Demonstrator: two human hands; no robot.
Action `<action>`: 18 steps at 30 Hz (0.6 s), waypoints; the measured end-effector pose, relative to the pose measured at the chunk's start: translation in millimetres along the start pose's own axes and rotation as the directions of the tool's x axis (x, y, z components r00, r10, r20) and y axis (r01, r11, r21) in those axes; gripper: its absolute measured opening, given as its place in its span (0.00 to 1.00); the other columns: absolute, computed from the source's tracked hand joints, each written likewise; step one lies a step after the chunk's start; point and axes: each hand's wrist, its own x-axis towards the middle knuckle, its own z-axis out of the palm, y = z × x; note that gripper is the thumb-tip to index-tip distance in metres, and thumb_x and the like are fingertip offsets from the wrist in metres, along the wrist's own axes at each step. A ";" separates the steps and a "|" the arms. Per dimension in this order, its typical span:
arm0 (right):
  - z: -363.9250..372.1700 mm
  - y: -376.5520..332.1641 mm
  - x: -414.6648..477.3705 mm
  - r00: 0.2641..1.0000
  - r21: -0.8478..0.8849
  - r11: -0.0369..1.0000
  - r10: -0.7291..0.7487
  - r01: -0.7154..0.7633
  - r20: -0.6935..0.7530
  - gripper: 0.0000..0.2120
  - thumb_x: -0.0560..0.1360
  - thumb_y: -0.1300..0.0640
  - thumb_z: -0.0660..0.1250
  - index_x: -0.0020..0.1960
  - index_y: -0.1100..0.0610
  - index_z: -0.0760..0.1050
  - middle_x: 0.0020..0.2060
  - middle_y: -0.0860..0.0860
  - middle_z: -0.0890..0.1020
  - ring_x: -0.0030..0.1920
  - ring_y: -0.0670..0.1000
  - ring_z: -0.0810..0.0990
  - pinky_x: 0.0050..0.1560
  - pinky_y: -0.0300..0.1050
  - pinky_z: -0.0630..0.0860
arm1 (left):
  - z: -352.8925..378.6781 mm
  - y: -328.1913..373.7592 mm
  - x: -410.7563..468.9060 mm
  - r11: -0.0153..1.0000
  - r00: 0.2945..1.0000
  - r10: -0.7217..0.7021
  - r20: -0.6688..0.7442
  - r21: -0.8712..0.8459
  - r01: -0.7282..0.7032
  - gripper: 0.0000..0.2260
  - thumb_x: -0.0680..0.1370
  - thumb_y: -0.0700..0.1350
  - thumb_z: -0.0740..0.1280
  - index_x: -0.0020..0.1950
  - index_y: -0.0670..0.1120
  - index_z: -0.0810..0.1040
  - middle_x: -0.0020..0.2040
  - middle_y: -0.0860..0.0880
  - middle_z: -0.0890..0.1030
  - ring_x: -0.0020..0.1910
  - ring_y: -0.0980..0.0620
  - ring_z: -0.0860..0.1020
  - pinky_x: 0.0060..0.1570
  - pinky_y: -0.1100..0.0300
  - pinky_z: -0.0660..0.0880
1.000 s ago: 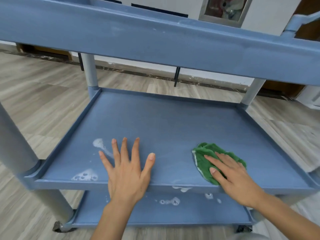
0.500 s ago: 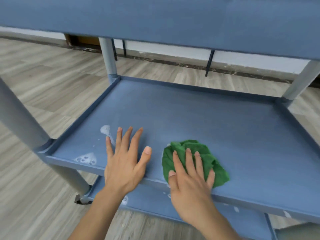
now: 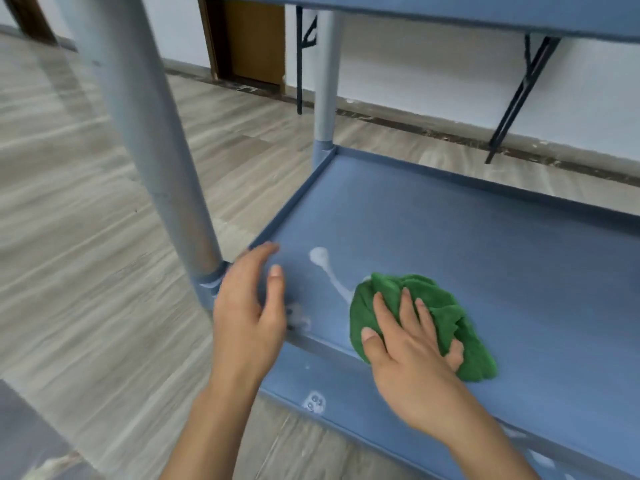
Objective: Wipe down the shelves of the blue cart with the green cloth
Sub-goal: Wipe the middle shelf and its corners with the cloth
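The blue cart's middle shelf [image 3: 485, 244] fills the right of the view, under the top shelf. A bunched green cloth [image 3: 433, 306] lies near the shelf's front left. My right hand [image 3: 405, 344] presses flat on the cloth, fingers spread over it. A streak of white foam [image 3: 325, 268] runs from the cloth's left edge toward the back left. My left hand [image 3: 249, 306] rests at the shelf's front left corner, fingers curved over the rim, holding nothing. More foam spots [image 3: 313, 401] sit on the bottom shelf below.
A thick grey-blue cart post [image 3: 149, 140] stands just left of my left hand, another post [image 3: 325, 84] at the back left corner. Wood-look floor [image 3: 86, 220] lies to the left. Black folding table legs [image 3: 519, 95] and a white wall stand behind.
My right hand slid the green cloth left along the shelf toward the foam streak. My left hand shifted left to the front corner and curled. The view swung left.
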 end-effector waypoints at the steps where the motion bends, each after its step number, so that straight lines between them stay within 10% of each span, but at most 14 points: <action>1: 3.5 -7.7 8.7 1.000 -0.005 1.000 0.018 -0.018 -0.024 0.27 0.84 0.42 0.47 0.81 0.39 0.43 0.81 0.45 0.36 0.79 0.48 0.33 0.73 0.70 0.36 | -7.8 -9.8 10.6 0.998 0.998 -0.059 -0.028 -0.013 0.059 0.12 0.84 0.47 0.61 0.66 0.50 0.78 0.61 0.56 0.81 0.64 0.60 0.76 0.65 0.54 0.72; 4: 1.8 -16.5 43.2 0.995 -0.004 0.998 0.062 -0.062 -0.077 0.27 0.83 0.40 0.48 0.81 0.38 0.45 0.82 0.45 0.40 0.80 0.48 0.37 0.72 0.71 0.37 | -19.1 -18.3 21.7 0.996 0.982 -0.079 -0.174 -0.043 0.073 0.09 0.82 0.45 0.65 0.59 0.50 0.82 0.52 0.58 0.83 0.51 0.63 0.80 0.50 0.73 0.71; 9: -20.4 -38.0 108.8 0.987 -0.076 0.995 -0.079 0.069 -0.143 0.26 0.82 0.40 0.54 0.79 0.37 0.56 0.82 0.42 0.50 0.80 0.45 0.47 0.75 0.61 0.36 | -57.2 -22.6 28.6 0.994 0.897 -0.084 -0.433 -0.096 0.047 0.11 0.80 0.53 0.68 0.61 0.53 0.79 0.54 0.57 0.81 0.51 0.53 0.80 0.47 0.58 0.77; 11: -27.2 -46.7 123.8 0.980 -0.075 0.984 -0.168 0.161 -0.106 0.26 0.81 0.41 0.58 0.78 0.37 0.60 0.81 0.43 0.54 0.80 0.45 0.50 0.73 0.48 0.31 | -75.1 -30.7 32.5 0.986 0.936 -0.141 -0.321 -0.130 0.104 0.19 0.79 0.53 0.69 0.70 0.56 0.74 0.63 0.61 0.78 0.60 0.58 0.79 0.52 0.62 0.78; 18: -16.3 -83.0 134.4 0.884 0.069 0.882 -0.463 0.467 -0.071 0.19 0.77 0.45 0.70 0.67 0.36 0.76 0.74 0.44 0.71 0.76 0.45 0.64 0.78 0.53 0.49 | -79.6 -28.1 23.1 0.978 0.986 -0.159 0.043 -0.132 0.164 0.33 0.81 0.36 0.63 0.79 0.64 0.59 0.76 0.67 0.64 0.68 0.76 0.65 0.62 0.72 0.71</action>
